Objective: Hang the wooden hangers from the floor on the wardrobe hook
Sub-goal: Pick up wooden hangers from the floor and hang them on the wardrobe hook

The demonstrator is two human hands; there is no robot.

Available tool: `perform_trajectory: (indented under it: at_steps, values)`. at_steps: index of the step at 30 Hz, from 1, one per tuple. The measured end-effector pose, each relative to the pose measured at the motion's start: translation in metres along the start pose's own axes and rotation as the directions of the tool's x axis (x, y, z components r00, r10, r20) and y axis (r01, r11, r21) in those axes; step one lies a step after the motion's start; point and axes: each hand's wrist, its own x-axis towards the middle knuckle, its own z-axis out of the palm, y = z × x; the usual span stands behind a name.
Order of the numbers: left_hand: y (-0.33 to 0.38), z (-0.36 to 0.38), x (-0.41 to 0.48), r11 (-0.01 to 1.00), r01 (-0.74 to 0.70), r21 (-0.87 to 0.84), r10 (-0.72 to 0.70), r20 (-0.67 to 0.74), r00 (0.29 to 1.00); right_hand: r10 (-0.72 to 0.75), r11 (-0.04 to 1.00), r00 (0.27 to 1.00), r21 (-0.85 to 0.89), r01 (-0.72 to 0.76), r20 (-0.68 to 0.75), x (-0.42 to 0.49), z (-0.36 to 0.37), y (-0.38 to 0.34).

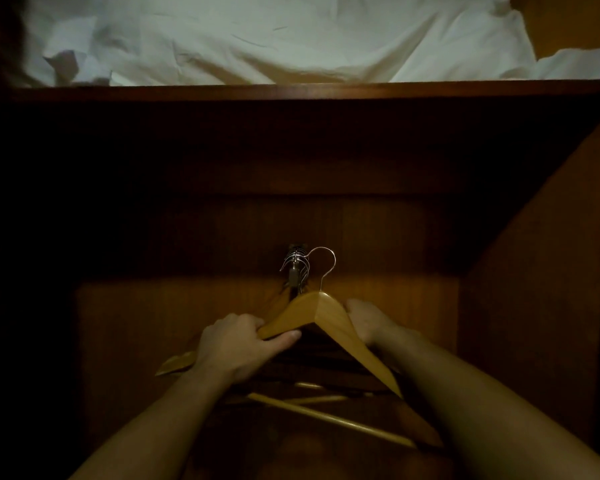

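I hold a light wooden hanger (321, 315) up inside a dark wardrobe. My left hand (243, 344) grips its left arm, thumb under the wood. My right hand (366, 320) grips its right arm from behind. The hanger's metal hook (326, 263) stands free, just right of the wardrobe hook (295, 268), which carries several metal hanger hooks. Behind the held hanger hang other wooden hangers (175, 363), their bars (326, 417) partly hidden by my arms.
A wooden shelf edge (291, 90) runs across above, with crumpled white bedding (257, 36) on top. The wardrobe's back panel (187, 306) is straight ahead and its right side wall (534, 271) is close. The left side is too dark to make out.
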Motion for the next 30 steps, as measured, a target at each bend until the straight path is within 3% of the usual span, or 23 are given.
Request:
perform_trajectory:
  at_steps: [5, 10, 14, 30]
  values:
    - [-0.004, 0.002, 0.000, 0.998, 0.045, -0.038, -0.045, -0.010, 0.999, -0.055, 0.984, 0.967, 0.149, 0.094, -0.247, -0.030, -0.018, 0.000]
    - [0.001, 0.003, 0.004, 0.996, 0.074, -0.046, -0.076, -0.038, 0.996, -0.165, 0.976, 0.974, 0.119, 0.184, -0.152, -0.053, -0.026, -0.007]
    - [0.001, 0.008, 0.012, 0.986, 0.149, -0.075, -0.151, -0.021, 0.988, -0.189, 0.977, 0.979, -0.115, 0.179, -0.081, -0.048, -0.015, -0.002]
    - [-0.035, 0.022, 0.014, 0.981, 0.176, 0.077, -0.179, 0.033, 0.983, -0.180, 0.944, 0.978, -0.299, 0.142, -0.102, -0.029, 0.036, -0.003]
